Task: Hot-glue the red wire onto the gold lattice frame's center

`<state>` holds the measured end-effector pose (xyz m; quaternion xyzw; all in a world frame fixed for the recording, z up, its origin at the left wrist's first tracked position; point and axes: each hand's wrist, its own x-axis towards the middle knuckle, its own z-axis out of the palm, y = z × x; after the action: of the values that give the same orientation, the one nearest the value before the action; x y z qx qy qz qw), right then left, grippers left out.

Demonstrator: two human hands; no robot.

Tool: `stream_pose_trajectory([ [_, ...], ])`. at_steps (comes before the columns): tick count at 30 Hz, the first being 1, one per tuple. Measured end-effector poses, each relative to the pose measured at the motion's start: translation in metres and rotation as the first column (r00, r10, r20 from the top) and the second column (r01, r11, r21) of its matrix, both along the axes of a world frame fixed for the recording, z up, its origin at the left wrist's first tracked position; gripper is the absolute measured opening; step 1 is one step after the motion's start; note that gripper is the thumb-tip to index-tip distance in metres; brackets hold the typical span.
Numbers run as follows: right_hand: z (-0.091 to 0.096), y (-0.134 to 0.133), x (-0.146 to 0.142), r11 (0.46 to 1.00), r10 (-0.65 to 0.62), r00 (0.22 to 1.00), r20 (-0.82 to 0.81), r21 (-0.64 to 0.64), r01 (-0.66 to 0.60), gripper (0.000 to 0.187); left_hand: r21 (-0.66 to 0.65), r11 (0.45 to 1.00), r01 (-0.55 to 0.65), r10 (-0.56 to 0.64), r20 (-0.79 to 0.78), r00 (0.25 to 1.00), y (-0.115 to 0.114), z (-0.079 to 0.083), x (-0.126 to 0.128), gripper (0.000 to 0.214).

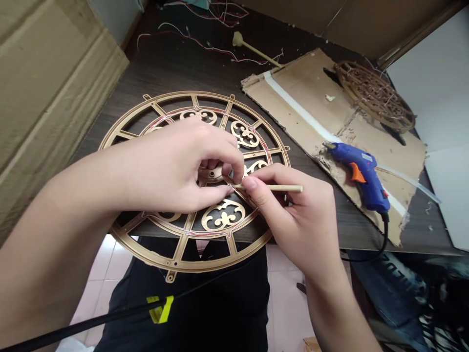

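A large round gold ornamental frame (176, 261) with scroll cut-outs lies on the dark table, its near part hanging over the table's edge. Thin red wire runs along its inner ring. My left hand (176, 166) rests over the frame's centre, fingers pinched together at the hub. My right hand (293, 215) holds a thin wooden stick (282, 187) like a pen, its tip pressed at the hub next to my left fingertips.
A blue hot glue gun (361, 176) with an orange trigger lies on a flattened cardboard sheet (300, 93) to the right, cord trailing off the edge. A smaller brown round lattice piece (373, 95) sits at the back right. Loose wires (205, 44) and another stick (256, 49) lie at the back. A cardboard wall stands at left.
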<state>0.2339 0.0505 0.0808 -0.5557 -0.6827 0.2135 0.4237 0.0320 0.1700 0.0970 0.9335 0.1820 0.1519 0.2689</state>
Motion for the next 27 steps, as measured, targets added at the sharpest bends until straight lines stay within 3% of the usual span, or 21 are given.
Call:
stream_pose_trajectory([
  [19,0.0064,0.0038,-0.0022,0.999,-0.026,1.0,0.017,-0.024,0.026,0.018,0.109,0.994,-0.011,0.016,-0.05,0.999,-0.0066,0.0062,0.0025,0.025],
  [27,0.0047,0.0019,-0.0017,0.999,-0.022,0.999,0.024,0.034,0.021,0.015,0.136,0.991,0.013,-0.009,-0.028,1.0,-0.006,0.0071,0.0002,0.02],
])
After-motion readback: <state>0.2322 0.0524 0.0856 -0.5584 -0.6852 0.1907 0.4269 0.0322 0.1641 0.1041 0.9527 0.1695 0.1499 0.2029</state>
